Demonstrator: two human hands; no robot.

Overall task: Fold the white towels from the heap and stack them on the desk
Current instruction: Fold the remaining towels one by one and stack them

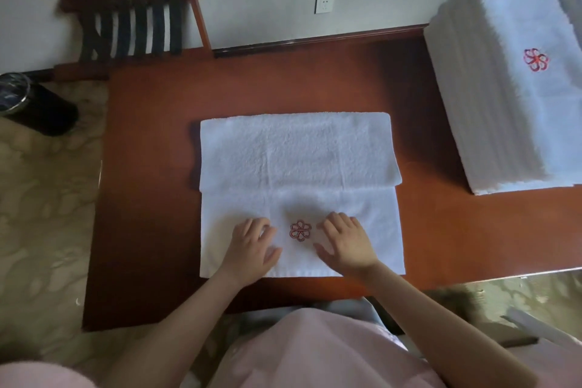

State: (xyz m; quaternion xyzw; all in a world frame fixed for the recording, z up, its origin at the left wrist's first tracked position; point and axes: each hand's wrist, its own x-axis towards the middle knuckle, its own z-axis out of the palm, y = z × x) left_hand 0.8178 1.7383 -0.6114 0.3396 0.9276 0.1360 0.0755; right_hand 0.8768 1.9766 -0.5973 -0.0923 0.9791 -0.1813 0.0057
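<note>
Nearest us, we see both forearms reaching out over a pink garment (330, 353) to the white towel (299, 151), which lies flat in the middle of the desk (151, 167). The left hand (253, 244) and the right hand (346, 241) rest on its near half with fingers loosely spread, gripping nothing. The red emblem (300, 230) lies between them, just beside each. Beyond the fingertips, we see the towel's far part folded over towards us, its edge running across the middle. Further right stands a tall stack of folded towels (504, 104). Off the desk's far left corner we make out a wooden rack (132, 19) and a dark bin (34, 104).
</note>
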